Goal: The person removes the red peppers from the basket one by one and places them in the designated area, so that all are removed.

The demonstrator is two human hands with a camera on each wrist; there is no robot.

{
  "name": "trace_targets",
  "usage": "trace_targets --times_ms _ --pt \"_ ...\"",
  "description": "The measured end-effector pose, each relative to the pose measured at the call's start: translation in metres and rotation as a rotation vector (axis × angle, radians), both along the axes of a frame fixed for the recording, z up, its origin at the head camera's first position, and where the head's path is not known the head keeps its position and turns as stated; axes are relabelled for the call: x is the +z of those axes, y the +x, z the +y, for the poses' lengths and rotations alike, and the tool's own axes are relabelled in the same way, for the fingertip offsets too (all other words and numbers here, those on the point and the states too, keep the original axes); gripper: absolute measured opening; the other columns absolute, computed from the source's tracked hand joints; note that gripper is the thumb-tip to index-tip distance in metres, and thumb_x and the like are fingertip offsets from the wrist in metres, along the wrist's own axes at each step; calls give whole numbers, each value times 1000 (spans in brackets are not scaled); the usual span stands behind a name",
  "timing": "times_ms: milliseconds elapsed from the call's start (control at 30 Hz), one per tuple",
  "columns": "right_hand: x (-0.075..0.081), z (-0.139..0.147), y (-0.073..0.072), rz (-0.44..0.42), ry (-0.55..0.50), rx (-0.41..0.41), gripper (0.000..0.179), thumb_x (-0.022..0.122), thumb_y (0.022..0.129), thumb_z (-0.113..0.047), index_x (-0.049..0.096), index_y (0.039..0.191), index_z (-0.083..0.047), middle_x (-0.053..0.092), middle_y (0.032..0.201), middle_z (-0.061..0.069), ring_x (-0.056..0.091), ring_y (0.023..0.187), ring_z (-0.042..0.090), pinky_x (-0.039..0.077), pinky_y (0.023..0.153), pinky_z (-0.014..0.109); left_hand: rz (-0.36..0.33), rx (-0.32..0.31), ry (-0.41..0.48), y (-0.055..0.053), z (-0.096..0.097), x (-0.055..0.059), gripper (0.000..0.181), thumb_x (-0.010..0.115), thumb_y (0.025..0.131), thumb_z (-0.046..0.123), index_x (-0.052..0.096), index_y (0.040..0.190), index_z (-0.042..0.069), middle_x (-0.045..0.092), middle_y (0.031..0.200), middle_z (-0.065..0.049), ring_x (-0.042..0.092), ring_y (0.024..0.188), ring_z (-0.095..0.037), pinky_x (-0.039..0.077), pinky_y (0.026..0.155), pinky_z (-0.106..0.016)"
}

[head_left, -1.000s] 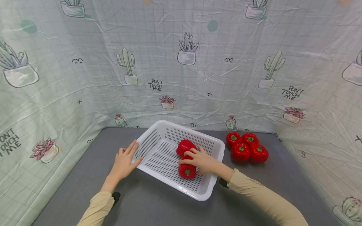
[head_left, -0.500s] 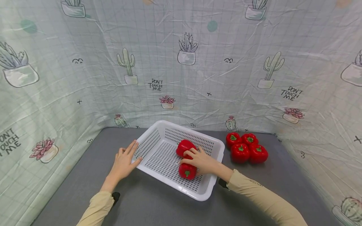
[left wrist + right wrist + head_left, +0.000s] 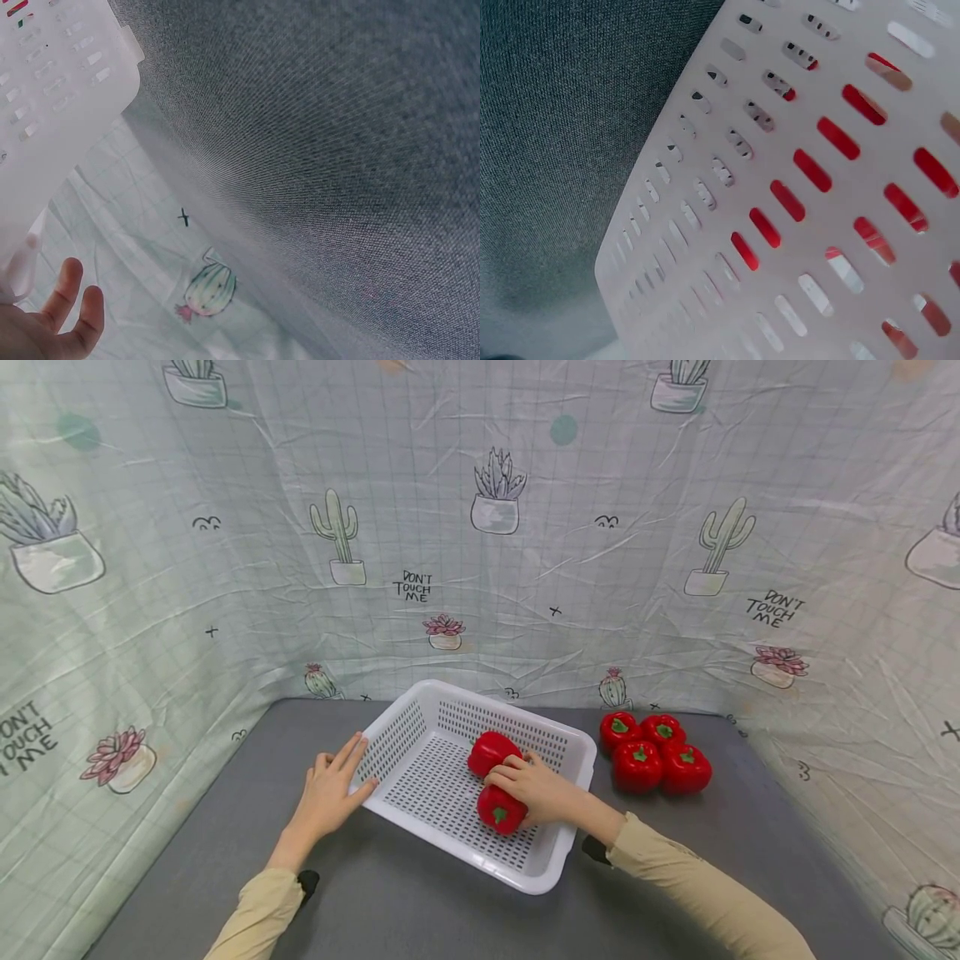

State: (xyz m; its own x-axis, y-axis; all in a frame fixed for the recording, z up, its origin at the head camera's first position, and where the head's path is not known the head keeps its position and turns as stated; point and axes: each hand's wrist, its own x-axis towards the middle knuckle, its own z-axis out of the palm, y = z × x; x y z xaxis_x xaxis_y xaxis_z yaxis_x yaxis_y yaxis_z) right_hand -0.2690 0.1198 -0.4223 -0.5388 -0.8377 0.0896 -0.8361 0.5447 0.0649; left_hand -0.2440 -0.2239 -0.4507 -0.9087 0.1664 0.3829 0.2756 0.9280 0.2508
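A white perforated plastic basket [image 3: 450, 845] sits at an angle on the grey table. My left hand [image 3: 322, 797] rests against its left corner, index finger and thumb extended along the rim; the left wrist view catches two bent fingers [image 3: 82, 315] outside the wall. Inside the basket are two red bell peppers. My right hand [image 3: 542, 789] reaches over the right side, fingers curled round the nearer pepper [image 3: 497, 812], whose green stem faces me. Just behind it lies the other pepper [image 3: 491, 753], partly covered by my fingers. Red shows through the basket wall [image 3: 705, 247] in the right wrist view.
Several more red bell peppers [image 3: 637, 767] stand grouped on the table, right of the basket. A cloth with cactus prints [image 3: 525, 635] hangs behind the table [image 3: 375, 902] and along both sides.
My right fingers have closed further round the nearer pepper, which has tilted and shifted slightly to the right. The left hand and the basket have stayed put.
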Motion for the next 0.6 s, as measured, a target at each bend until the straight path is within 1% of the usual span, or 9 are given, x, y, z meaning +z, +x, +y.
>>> trace_targets --times_ms 200,400,600 --pt "3 2 4 16 -35 15 75 81 57 -33 46 122 -22 53 120 0 41 115 20 35 91 52 1 -2 1 -1 0 0 67 57 83 38 32 139 10 30 145 -12 37 91 -31 25 66 -38" --pt "4 5 7 -20 -77 13 76 82 56 -31 47 123 -28 51 125 2 39 116 20 36 91 49 -10 0 1 -1 0 1 67 56 84 38 31 140 11 29 146 -11 37 92 -31 25 66 -38" --pt "7 7 12 -37 -112 -10 78 82 56 -32 45 125 -30 49 125 3 37 117 21 36 90 48 10 -4 1 -1 1 0 67 57 83 37 33 139 9 31 144 -12 37 91 -30 24 65 -37"
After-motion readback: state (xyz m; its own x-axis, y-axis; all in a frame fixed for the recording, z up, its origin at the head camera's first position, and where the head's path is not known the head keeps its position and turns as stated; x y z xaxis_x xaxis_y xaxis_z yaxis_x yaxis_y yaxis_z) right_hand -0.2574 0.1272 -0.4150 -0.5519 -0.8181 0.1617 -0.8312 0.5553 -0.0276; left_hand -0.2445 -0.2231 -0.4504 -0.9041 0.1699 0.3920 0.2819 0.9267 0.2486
